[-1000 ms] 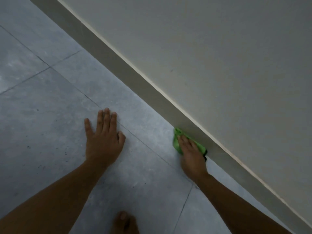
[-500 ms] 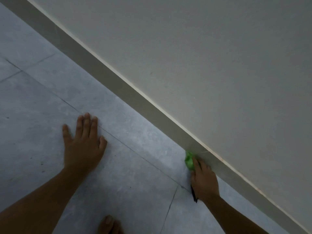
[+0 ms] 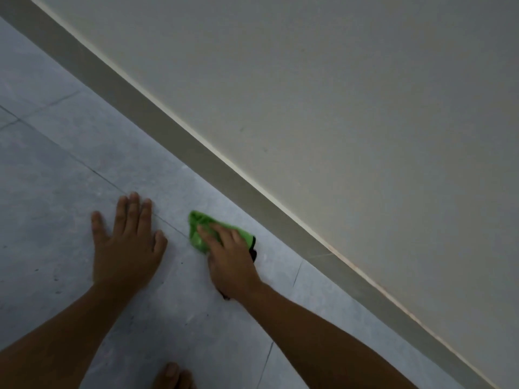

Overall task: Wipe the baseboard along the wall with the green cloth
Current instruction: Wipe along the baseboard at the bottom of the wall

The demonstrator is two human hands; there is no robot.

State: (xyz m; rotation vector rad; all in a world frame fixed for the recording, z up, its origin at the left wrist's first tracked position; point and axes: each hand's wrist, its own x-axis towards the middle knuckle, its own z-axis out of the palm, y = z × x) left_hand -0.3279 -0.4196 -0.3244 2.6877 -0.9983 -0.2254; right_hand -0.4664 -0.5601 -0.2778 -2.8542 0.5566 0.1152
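The grey baseboard (image 3: 179,141) runs diagonally from the upper left to the lower right under a pale wall (image 3: 351,108). The green cloth (image 3: 199,231) lies bunched on the floor tiles, a hand's width away from the baseboard. My right hand (image 3: 230,259) rests on top of the cloth with fingers pressed into it, covering most of it. A dark edge of the cloth shows beside the hand. My left hand (image 3: 126,245) lies flat on the floor to the left of the cloth, fingers spread, holding nothing.
Grey floor tiles (image 3: 56,192) with thin grout lines fill the lower left. Toes of a bare foot (image 3: 172,377) show at the bottom edge, between my forearms.
My right hand has drawn the cloth off the baseboard and leftward onto the floor, closer to my left hand. The left hand stays flat on the tile.
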